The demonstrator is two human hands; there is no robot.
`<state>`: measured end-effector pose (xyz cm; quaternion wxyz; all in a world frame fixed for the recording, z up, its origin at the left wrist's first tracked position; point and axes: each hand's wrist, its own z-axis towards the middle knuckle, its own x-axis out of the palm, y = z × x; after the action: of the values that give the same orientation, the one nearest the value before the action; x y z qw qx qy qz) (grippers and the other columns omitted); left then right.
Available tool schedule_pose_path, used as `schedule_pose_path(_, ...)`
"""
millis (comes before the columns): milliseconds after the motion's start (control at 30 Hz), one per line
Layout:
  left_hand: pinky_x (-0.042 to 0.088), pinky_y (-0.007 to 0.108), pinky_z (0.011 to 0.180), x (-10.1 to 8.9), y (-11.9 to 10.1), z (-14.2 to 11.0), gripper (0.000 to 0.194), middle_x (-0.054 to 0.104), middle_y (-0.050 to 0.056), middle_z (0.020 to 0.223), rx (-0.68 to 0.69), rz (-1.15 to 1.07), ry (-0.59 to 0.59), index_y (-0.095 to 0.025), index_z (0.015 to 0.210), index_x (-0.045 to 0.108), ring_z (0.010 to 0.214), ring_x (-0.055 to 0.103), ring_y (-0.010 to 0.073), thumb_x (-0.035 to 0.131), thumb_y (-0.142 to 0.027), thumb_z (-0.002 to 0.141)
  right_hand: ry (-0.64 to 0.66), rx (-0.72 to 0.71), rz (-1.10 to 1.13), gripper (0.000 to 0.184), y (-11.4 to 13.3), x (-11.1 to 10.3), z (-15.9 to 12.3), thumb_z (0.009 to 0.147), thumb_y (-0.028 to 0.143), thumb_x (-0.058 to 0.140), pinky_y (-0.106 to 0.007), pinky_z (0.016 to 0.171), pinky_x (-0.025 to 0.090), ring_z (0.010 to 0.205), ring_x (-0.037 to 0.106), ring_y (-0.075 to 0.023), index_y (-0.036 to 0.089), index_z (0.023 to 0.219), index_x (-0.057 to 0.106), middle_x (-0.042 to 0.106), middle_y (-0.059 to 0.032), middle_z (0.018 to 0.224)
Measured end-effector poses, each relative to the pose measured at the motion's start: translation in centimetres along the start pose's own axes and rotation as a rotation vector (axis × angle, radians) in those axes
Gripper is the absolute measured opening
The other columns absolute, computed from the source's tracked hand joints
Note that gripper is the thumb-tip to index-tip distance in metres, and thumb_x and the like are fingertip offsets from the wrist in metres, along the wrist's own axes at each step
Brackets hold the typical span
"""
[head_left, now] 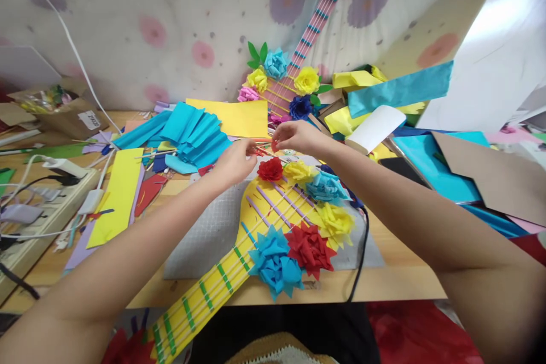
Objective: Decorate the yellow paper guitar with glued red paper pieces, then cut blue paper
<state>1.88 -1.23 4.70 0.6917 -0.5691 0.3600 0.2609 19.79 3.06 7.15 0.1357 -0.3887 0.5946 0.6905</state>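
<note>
A yellow paper guitar [239, 264] with green frets lies on a grey mat [205, 239], ringed by red, blue and yellow paper flowers [309, 247]. My left hand [234, 162] and my right hand [294, 136] meet just beyond its body. Both pinch a thin reddish strip [263, 151] between their fingertips, above a small red flower [270, 169]. A second, pink paper guitar [298, 62] with flowers leans against the back wall.
Folded blue paper [194, 136], a yellow sheet [239, 116] and loose coloured sheets [396, 94] crowd the back of the wooden table. A power strip [51, 199] with cables sits at the left. A black cable [362, 250] runs off the front edge.
</note>
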Motion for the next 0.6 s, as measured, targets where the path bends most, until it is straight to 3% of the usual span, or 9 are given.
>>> schedule_pose_path(67,0.041,0.03,0.089,1.4,0.4,0.3,0.03,0.061,0.01,0.116,0.037,-0.051,0.036,-0.015,0.108,0.057,0.107,0.055,0.0203,0.046,-0.026,0.083,-0.06,0.032,0.099,0.009,-0.9,-0.9,0.4,0.064,0.017,0.064,-0.026,0.068,0.048,0.077,0.064,-0.0166,0.015,0.073,0.063,0.071,-0.0058,0.077)
schedule_pose_path(267,0.034,0.037,0.101,4.4,-0.3,0.5,0.041,0.056,0.013,0.123,0.173,0.017,0.115,-0.013,0.115,0.055,0.117,0.047,0.0243,0.043,-0.039,0.086,-0.174,0.103,0.162,0.008,-2.5,-2.2,1.2,0.062,0.021,0.068,-0.024,0.062,0.048,0.073,0.063,-0.016,0.016,0.068,0.066,0.071,-0.0053,0.075)
schedule_pose_path(433,0.04,0.037,0.096,5.0,-1.2,-1.0,0.041,0.058,0.011,0.118,0.223,0.124,0.091,-0.014,0.113,0.055,0.111,0.05,0.0241,0.044,-0.043,0.086,-0.102,0.13,0.188,0.004,-3.2,-1.2,2.0,0.062,0.018,0.068,-0.021,0.054,0.045,0.063,0.061,-0.0126,0.017,0.065,0.065,0.07,-0.0024,0.069)
schedule_pose_path(600,0.037,0.042,0.101,6.1,-1.6,-3.4,0.052,0.05,0.017,0.128,0.254,0.19,0.028,-0.01,0.123,0.048,0.12,0.045,0.027,0.041,-0.047,0.086,-0.027,0.087,0.076,0.005,-3.6,0.7,2.5,0.065,0.014,0.064,-0.022,0.061,0.047,0.068,0.063,-0.0134,0.017,0.068,0.066,0.07,-0.0016,0.071)
